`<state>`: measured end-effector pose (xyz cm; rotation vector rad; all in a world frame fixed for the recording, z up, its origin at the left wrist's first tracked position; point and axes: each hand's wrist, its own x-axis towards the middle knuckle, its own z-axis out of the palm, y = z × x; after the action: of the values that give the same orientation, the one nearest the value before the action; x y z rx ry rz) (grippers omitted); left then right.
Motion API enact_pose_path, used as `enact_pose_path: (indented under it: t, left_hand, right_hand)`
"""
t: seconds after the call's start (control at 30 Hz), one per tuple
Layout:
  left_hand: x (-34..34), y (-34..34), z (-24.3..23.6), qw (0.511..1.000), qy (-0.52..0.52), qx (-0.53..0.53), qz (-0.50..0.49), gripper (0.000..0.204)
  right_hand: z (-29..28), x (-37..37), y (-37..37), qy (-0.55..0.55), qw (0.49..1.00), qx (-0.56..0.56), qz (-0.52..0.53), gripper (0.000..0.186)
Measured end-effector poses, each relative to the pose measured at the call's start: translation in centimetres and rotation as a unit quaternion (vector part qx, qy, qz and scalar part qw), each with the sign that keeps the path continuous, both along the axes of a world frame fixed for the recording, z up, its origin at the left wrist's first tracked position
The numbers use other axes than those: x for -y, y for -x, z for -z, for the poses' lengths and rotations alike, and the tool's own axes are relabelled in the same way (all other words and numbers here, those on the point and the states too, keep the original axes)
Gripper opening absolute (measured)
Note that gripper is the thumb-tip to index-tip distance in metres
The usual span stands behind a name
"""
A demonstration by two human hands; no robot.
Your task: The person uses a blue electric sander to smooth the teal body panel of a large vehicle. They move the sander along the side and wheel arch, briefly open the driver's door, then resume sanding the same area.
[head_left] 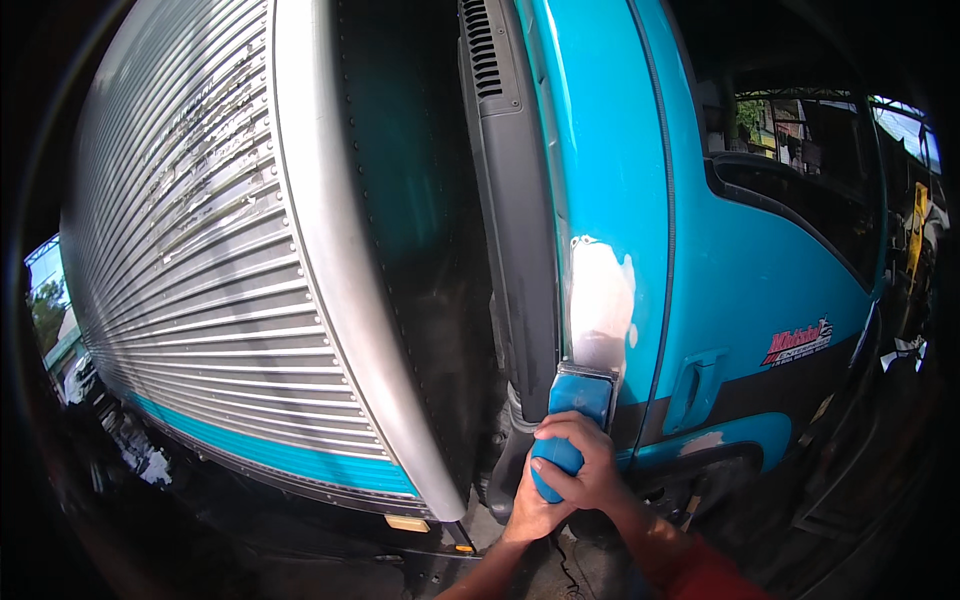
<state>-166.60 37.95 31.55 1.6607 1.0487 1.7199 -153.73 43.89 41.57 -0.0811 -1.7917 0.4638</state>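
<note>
Both of my hands are closed around a blue electric sander [581, 397], one behind the other. My right hand [585, 462] wraps over the body from the right, fingers curled across its top. Lower down, my left hand [538, 512] grips the rear end, partly hidden behind the right. The sander's flat front end lies at the lower edge of a pale, bare-looking patch [601, 293] on a turquoise truck cab [610, 150]. Whether the pad touches the surface I cannot tell. A dark cord [566, 568] hangs below my hands.
Left of the sander runs a black vertical duct [520, 240]. Beyond a dark gap stands a ribbed silver cargo box [210, 230]. To the right are the cab door's seam, a turquoise door handle [694, 392] and a wheel arch [740, 437] with another pale patch.
</note>
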Motion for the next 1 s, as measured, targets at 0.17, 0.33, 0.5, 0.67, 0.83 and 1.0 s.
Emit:
enact_pose_path:
  t: [0.17, 0.33, 0.5, 0.67, 0.83, 1.0]
  left_hand:
    - [-2.1, -2.7, -1.4, 0.999, 0.004, -0.005, -0.036, 0.112]
    - [-4.0, -3.7, -3.0, 0.995, -0.013, -0.03, -0.096, 0.11]
    - [-5.6, -3.7, -2.4, 0.993, -0.03, -0.018, -0.109, 0.11]
    - [-6.8, -4.1, -1.9, 0.993, -0.042, 0.0, -0.11, 0.11]
    - [-8.0, -4.5, -5.7, 0.991, -0.07, -0.018, -0.11, 0.11]
    - [-9.4, -5.8, -9.5, 0.984, -0.127, -0.021, -0.121, 0.11]
  right_hand:
    - [-0.2, -2.4, -1.8, 0.064, 0.997, -0.01, -0.05, 0.028]
    - [-0.1, -5.5, -1.9, 0.1, 0.992, -0.036, -0.072, 0.024]
    - [1.1, -7.5, -1.3, 0.104, 0.991, -0.029, -0.074, 0.021]
    - [0.8, -8.0, -1.2, 0.061, 0.997, -0.023, -0.037, 0.019]
    - [-3.4, -8.5, -1.7, 0.111, 0.992, -0.033, -0.056, 0.014]
    - [-8.3, -10.1, -3.0, 0.104, 0.991, -0.037, -0.071, 0.019]
